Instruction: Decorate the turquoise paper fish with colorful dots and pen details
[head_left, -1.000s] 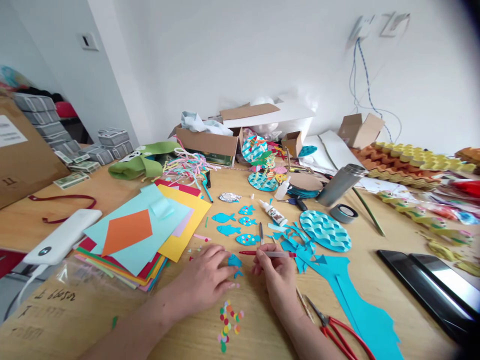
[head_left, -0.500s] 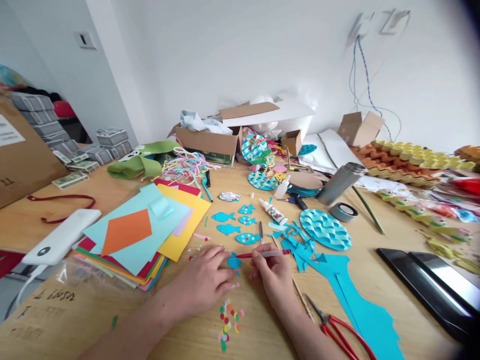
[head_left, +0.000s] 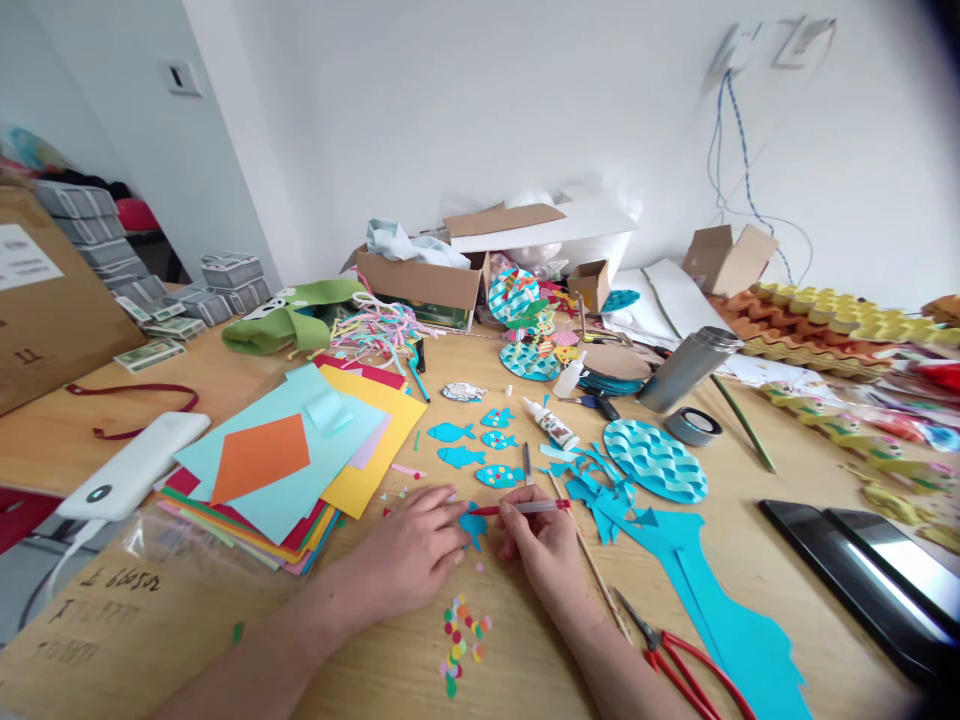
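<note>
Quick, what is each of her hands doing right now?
Left hand: flat on the table, fingertips pinning down a blue paper fish.
Right hand: closed around a red pen, tip at the fish.

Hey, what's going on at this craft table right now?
A person sits at a cluttered wooden table doing paper craft. The left hand presses a small blue paper fish flat on the table, while the right hand holds a red pen with its tip at the fish. Finished blue fish lie just beyond, coloured paper dots in front, a stack of coloured paper left, red scissors right.
</note>
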